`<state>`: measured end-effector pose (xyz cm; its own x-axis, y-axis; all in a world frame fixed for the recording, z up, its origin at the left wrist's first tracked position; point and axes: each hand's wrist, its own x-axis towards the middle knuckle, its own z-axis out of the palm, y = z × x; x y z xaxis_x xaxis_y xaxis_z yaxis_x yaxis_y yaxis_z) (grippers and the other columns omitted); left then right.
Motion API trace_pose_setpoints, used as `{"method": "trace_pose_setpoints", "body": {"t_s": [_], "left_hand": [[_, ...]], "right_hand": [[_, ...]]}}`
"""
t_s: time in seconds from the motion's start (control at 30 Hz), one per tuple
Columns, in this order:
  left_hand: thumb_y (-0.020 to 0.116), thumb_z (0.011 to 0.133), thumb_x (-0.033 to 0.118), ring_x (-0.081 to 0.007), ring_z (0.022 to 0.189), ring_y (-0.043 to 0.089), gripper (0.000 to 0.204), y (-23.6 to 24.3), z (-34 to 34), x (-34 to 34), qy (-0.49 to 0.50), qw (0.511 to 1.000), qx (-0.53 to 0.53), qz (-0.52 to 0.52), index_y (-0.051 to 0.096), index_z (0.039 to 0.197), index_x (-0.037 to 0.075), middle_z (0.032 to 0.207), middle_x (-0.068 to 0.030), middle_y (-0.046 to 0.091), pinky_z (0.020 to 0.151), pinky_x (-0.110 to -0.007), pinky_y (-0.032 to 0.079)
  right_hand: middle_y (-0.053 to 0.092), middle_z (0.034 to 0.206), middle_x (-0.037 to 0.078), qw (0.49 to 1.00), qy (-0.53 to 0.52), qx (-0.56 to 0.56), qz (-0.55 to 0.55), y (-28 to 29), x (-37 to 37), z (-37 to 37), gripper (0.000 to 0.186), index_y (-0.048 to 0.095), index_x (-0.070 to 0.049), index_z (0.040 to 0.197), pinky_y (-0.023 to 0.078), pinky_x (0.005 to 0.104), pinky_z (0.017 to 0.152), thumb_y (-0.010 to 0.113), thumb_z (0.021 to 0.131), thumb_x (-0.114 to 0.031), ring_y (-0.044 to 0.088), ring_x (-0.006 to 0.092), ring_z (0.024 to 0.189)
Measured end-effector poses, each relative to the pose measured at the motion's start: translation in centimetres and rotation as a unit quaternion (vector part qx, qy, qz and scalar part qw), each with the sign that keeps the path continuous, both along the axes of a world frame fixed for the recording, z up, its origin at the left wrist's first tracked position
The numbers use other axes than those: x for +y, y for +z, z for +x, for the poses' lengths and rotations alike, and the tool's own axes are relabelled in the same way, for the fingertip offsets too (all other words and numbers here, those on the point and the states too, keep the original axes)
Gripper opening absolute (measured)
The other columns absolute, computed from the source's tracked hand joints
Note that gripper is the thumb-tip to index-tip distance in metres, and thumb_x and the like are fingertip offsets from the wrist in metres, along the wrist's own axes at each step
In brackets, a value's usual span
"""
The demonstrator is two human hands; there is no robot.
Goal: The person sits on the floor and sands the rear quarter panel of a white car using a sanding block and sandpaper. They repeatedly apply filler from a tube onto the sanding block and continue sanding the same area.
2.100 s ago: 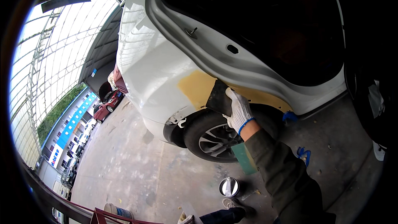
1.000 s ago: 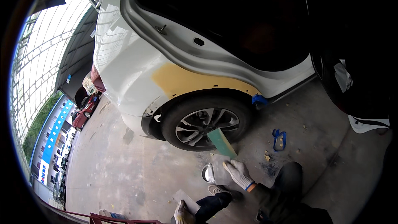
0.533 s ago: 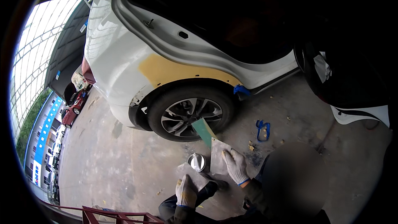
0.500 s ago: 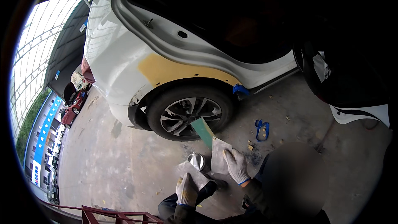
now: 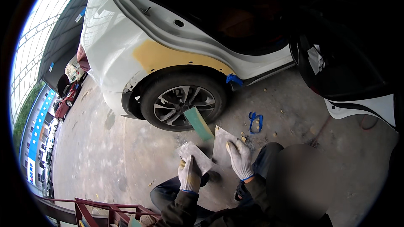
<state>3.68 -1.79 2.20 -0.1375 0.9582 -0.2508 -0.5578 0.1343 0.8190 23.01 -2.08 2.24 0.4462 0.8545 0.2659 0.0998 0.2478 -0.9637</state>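
Left glove: the left hand (image 5: pixel 189 177) pinched a grey plate (image 5: pixel 197 156) between thumb and fingers; compared with half a second earlier, this plate had come up over the spot where a round tin had shown.
Right glove: the right hand (image 5: pixel 241 159) pinched a second plate (image 5: pixel 221 141) by its edge; two seconds earlier it had held a dark plate against the car's side.
Gap: the plates overlapped in view, and whether they touched was hard to tell.
Green sheet: the green sheet (image 5: pixel 199 124) stood tilted before the wheel (image 5: pixel 184 106), as before.
Blue strap: the blue strap (image 5: pixel 255 122) lay on the floor to the right.
Tan patch: the tan patch (image 5: pixel 168 58) on the white car (image 5: pixel 111 46) was now uncovered above the wheel.
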Motion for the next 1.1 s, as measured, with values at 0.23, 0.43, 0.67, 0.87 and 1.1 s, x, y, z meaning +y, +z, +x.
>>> {"method": "trace_pose_setpoints", "body": {"t_s": [0.23,0.43,0.67,0.87,1.1], "left_hand": [[0.059,0.098,0.014,-0.0133,0.092,0.061,0.025,0.7,1.4,-1.0,0.032,0.996,0.048,0.066,0.058,0.120,0.003,0.108,-0.0032,0.063,0.081,-0.029,0.051],[0.059,0.098,0.019,-0.0129,0.089,0.059,0.026,0.4,0.7,-2.1,0.079,0.980,0.170,0.068,0.059,0.117,0.000,0.104,-0.0046,0.065,0.079,-0.029,0.049],[0.061,0.096,0.019,-0.0106,0.082,0.056,0.024,2.6,1.2,-3.7,0.118,0.969,0.197,0.094,0.060,0.104,-0.004,0.091,-0.0063,0.065,0.073,-0.027,0.047],[0.064,0.094,0.018,-0.0101,0.079,0.055,0.024,1.9,-1.0,-4.6,0.100,0.972,0.194,0.082,0.060,0.102,-0.005,0.087,-0.0069,0.064,0.072,-0.027,0.046],[0.063,0.096,0.014,-0.0089,0.086,0.057,0.022,-0.3,-2.3,-4.1,0.088,0.988,0.083,0.097,0.058,0.109,-0.003,0.097,-0.0060,0.064,0.077,-0.025,0.048]], "right_hand": [[0.053,0.063,0.015,1.000,-0.012,0.012,0.018,0.2,-1.5,-0.8,0.025,0.060,0.002,0.081,0.038,0.0349,0.053,0.064,0.094,-0.020,0.049,0.0192,0.054],[0.049,0.061,0.013,1.000,0.002,-0.020,0.017,2.6,-3.7,-2.7,0.028,0.056,0.002,0.078,0.039,0.0331,0.054,0.064,0.095,-0.019,0.048,0.0175,0.055],[0.059,0.075,0.015,0.983,0.012,-0.183,0.016,2.6,-7.0,-4.7,0.019,0.059,0.001,0.084,0.046,0.0359,0.060,0.064,0.093,-0.014,0.057,0.0266,0.064],[0.065,0.092,0.019,0.951,0.106,-0.286,0.044,2.6,-8.7,-5.1,0.019,0.063,0.004,0.101,0.052,0.0387,0.069,0.064,0.091,-0.012,0.065,0.0360,0.079],[0.066,0.091,0.019,0.906,0.157,-0.383,0.087,2.4,-8.8,-5.0,0.019,0.065,0.005,0.103,0.053,0.0384,0.068,0.066,0.087,-0.006,0.067,0.0348,0.077]]}}
